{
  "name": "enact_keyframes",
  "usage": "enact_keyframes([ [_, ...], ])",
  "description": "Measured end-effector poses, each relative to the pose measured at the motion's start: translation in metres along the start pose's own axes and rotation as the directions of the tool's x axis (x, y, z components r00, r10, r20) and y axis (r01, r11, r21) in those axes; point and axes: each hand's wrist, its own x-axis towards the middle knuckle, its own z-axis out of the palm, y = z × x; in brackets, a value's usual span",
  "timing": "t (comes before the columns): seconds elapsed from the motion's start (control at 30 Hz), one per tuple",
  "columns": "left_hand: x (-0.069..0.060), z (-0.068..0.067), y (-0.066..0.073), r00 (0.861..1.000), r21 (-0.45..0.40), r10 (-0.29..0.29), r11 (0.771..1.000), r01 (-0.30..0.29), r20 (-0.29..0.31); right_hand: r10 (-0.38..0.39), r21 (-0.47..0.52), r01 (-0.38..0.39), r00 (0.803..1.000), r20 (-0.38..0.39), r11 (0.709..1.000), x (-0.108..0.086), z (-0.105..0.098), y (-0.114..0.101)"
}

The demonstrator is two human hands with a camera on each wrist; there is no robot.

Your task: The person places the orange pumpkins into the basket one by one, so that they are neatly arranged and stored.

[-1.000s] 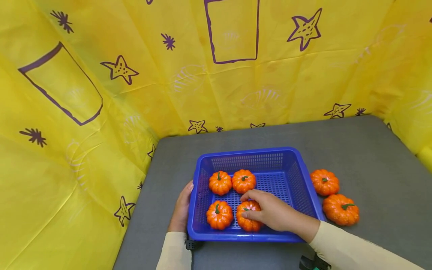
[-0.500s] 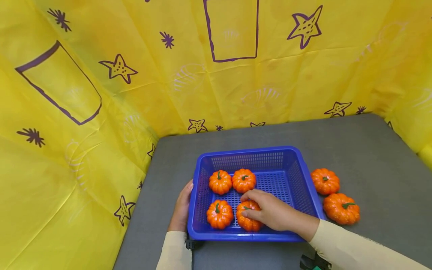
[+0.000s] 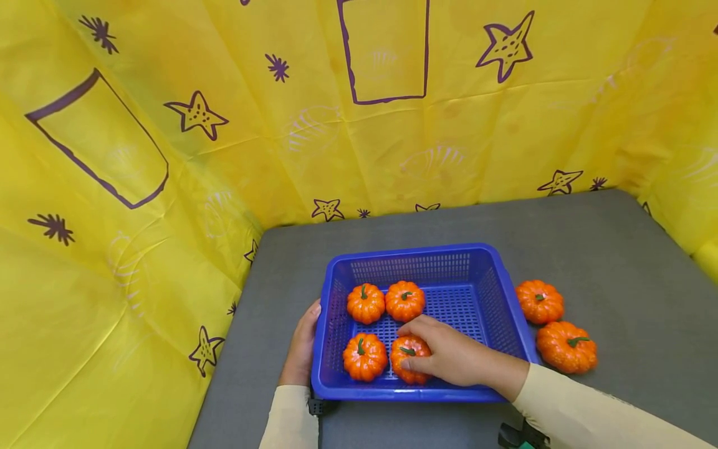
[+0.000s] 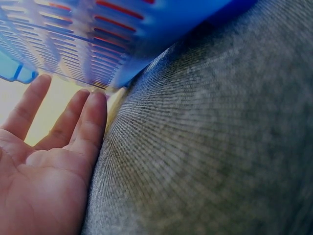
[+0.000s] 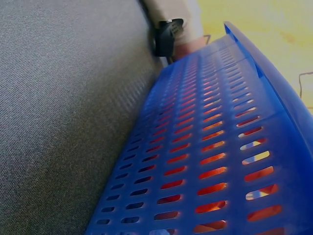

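Table [image 3: 561, 249] with basket [image 3: 415, 251], 4 pumpkins [image 3: 365, 357] inside.

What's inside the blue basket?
Four orange pumpkins sit inside the blue basket. The right hand partly covers the front right pumpkin. Whatever is underneath the pumpkins can't be seen.

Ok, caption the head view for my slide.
Right hand grips one of four pumpkins inside a blue basket; left hand touches its side; two more lie outside.
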Motion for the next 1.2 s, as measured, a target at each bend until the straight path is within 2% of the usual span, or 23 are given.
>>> enact_keyframes([
  [0.37,-0.0003,-0.0002,-0.0002,1.000,-0.014,0.000,1.000,0.000,0.003,-0.031,0.000,0.031,1.000,-0.007,1.000,0.0004,0.0005,0.0012],
  [0.7,-0.0008,-0.0005,-0.0002,1.000,-0.015,0.002,1.000,-0.002,0.008,-0.041,0.007,0.041,0.998,-0.049,0.999,-0.0001,-0.0033,0.0000],
  [0.97,-0.0001,-0.0004,-0.0010,1.000,-0.025,0.006,1.000,-0.006,0.003,-0.030,0.045,0.033,0.997,-0.067,0.998,-0.0017,-0.0042,0.0003],
  [1.2,-0.0003,-0.0007,0.0001,0.999,-0.022,0.015,1.000,-0.014,0.032,-0.022,0.114,0.034,0.994,-0.106,0.993,-0.0028,-0.0078,-0.0013],
])
